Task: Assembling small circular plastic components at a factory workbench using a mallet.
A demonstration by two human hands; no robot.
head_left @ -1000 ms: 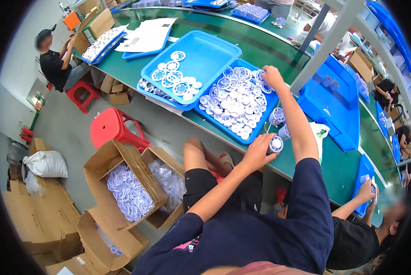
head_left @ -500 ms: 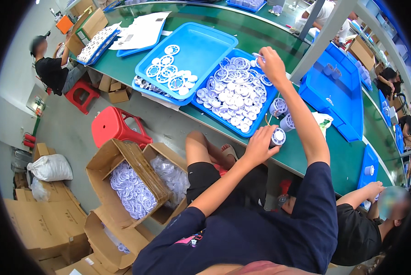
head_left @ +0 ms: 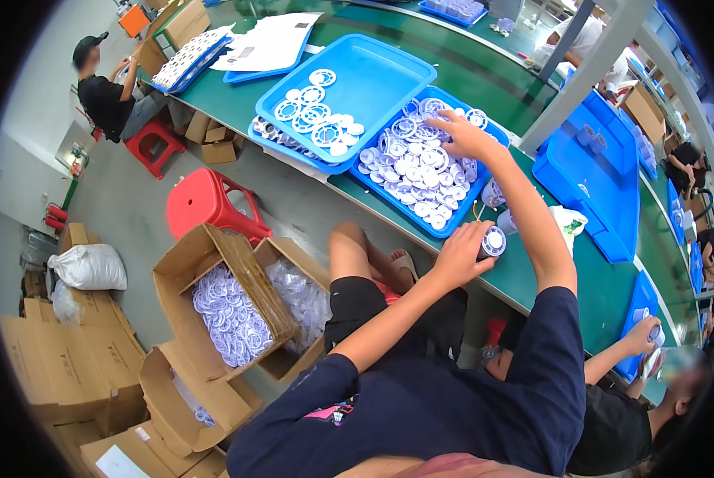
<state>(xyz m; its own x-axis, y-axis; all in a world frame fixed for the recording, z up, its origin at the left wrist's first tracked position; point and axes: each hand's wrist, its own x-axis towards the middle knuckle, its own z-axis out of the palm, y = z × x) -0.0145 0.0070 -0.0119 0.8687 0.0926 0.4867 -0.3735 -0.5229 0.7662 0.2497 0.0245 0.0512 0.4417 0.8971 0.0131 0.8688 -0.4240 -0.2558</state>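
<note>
My left hand is closed around a short white-and-grey cylindrical part with a round slotted top, at the near edge of the green bench. Above the blue tray of small white plastic pieces, my right hand has its fingers apart, and no part shows in them. Rings and small round caps make up the heap. Two similar cylinders, one of them a pale cylinder, stand just beyond my left hand, partly covered by my right forearm.
A second blue tray with white rings overlaps the first at the left. A large blue bin stands on the right, past a grey post. Red stools and cardboard boxes of parts fill the floor at left. A co-worker sits at right.
My right hand has moved left and nearer over the heap, from the tray's far corner, and its fingers have spread. My left hand still holds the cylindrical part. The whole view has shifted slightly.
</note>
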